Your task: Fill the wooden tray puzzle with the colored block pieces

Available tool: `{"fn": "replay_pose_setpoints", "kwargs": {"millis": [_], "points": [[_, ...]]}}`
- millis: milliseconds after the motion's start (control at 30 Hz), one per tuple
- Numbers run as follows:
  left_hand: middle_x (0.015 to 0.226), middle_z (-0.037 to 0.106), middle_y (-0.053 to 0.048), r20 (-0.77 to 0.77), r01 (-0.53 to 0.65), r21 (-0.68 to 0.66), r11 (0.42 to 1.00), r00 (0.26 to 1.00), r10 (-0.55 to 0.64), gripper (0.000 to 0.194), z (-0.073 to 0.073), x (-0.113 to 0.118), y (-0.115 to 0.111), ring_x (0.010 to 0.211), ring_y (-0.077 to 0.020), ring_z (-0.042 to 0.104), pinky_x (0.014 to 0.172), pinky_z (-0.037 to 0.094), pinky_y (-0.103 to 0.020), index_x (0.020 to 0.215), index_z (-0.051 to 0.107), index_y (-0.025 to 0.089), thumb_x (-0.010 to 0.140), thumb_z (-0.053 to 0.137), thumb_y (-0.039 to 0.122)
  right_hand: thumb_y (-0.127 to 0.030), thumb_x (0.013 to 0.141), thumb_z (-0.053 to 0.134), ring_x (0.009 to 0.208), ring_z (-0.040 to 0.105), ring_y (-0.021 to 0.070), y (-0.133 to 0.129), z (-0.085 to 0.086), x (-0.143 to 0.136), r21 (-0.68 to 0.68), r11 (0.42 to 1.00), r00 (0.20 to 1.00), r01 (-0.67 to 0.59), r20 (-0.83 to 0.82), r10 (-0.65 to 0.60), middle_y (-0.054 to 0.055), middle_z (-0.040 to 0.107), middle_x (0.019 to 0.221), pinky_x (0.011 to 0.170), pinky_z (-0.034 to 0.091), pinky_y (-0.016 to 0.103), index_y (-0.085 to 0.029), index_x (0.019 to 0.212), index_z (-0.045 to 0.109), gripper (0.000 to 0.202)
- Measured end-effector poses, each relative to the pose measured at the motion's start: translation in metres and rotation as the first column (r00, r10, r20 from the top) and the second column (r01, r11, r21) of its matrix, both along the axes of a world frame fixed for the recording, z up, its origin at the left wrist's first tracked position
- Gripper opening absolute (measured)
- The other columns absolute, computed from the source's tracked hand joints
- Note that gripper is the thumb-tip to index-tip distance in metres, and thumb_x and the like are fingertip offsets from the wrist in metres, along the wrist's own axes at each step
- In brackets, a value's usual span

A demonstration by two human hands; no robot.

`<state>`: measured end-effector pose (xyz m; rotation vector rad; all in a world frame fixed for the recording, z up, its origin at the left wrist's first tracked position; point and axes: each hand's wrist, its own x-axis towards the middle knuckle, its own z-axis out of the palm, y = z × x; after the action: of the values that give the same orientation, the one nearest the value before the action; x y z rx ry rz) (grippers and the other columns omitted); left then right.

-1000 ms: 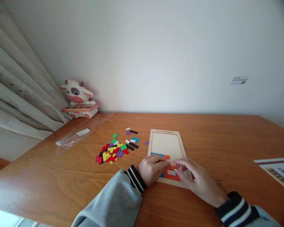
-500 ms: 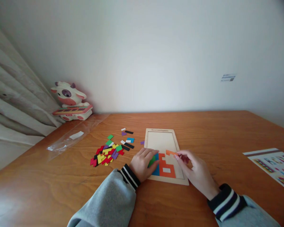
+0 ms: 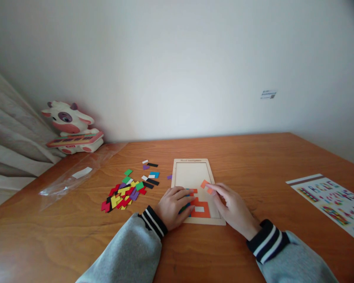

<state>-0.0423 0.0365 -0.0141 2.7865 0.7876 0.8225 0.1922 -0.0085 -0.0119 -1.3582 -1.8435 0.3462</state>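
Observation:
A pale wooden puzzle board (image 3: 220, 221) lies flat on the table. In its near part sit orange pieces (image 3: 205, 210) around a small white one (image 3: 199, 209), with blue and green partly covered at the left. Over that left side rests my left hand (image 3: 171, 206), fingers stretched and apart, touching the pieces. Between thumb and fingers my right hand (image 3: 234, 206) pinches a loose orange puzzle piece (image 3: 204, 184), tilted above the right half of the board. Its far end sticks out past the fingertips; the rest is partly hidden by them.
A heap of coloured puzzle pieces (image 3: 124, 191) lies left of the board, with several black strips (image 3: 152, 181) nearby. Farther left are a clear plastic bag (image 3: 61, 186) and a cow toy keyboard (image 3: 75, 139). A printed pattern sheet (image 3: 327, 200) lies at the right.
My right hand has turned the orange piece, which now shows more of its face. My left fingers have shifted slightly over the board's pieces. The whole view has swung a little to the right.

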Motion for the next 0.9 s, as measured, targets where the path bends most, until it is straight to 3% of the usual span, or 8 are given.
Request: {"fn": "replay_pose_setpoints", "kwargs": {"millis": [100,233,433,633,900], "points": [[0.121,0.068,-0.007,-0.018,0.001,-0.002,1.0,1.0,-0.001,0.025,0.0,0.0,0.0,0.108,-0.0244,0.059,0.093,0.053,-0.041,0.111,0.069,0.022,0.093,0.055,0.032,-0.026,0.098,0.044,0.103,0.065,0.0221,0.001,-0.006,0.0,0.005,1.0,0.998,-0.004,0.064,0.003,0.008,0.069,0.114,0.093,0.053,0.04,-0.024,0.121,0.063,0.03],[0.121,0.067,-0.008,-0.028,0.006,-0.012,1.0,1.0,-0.006,0.025,0.0,0.0,0.0,0.108,-0.0245,0.059,0.093,0.053,-0.042,0.111,0.069,0.022,0.093,0.055,0.032,-0.029,0.098,0.047,0.096,0.067,0.0217,0.002,-0.013,-0.001,-0.005,1.0,0.992,0.008,0.123,-0.007,0.007,0.07,0.108,0.087,0.055,0.039,-0.024,0.12,0.063,0.028],[0.118,0.068,-0.009,-0.024,0.005,-0.006,1.0,1.0,-0.006,0.027,0.001,0.0,0.0,0.107,-0.0234,0.06,0.093,0.053,-0.041,0.114,0.068,0.024,0.093,0.054,0.032,-0.028,0.098,0.046,0.095,0.066,0.0218,0.002,-0.009,-0.002,0.016,0.999,0.981,-0.037,0.194,0.033,0.007,0.068,0.104,0.087,0.055,0.04,-0.025,0.113,0.066,0.026],[0.119,0.069,-0.008,-0.041,0.013,-0.013,1.0,0.999,-0.014,0.029,0.0,0.0,0.001,0.108,-0.024,0.06,0.093,0.053,-0.042,0.117,0.067,0.023,0.094,0.053,0.033,-0.02,0.098,0.042,0.112,0.062,0.0249,0.002,-0.007,0.002,0.055,0.994,0.966,-0.098,0.247,0.081,0.008,0.066,0.125,0.097,0.051,0.049,-0.026,0.139,0.049,0.042],[0.118,0.07,-0.007,-0.051,0.015,-0.012,1.0,0.999,-0.015,0.027,0.0,0.0,0.0,0.105,-0.0244,0.061,0.091,0.053,-0.042,0.113,0.069,0.021,0.094,0.053,0.033,-0.019,0.098,0.042,0.121,0.059,0.0217,0.0,-0.011,0.0,-0.042,0.985,0.969,-0.168,0.178,0.173,0.009,0.062,0.132,0.104,0.049,0.046,-0.026,0.148,0.033,0.052]]}}
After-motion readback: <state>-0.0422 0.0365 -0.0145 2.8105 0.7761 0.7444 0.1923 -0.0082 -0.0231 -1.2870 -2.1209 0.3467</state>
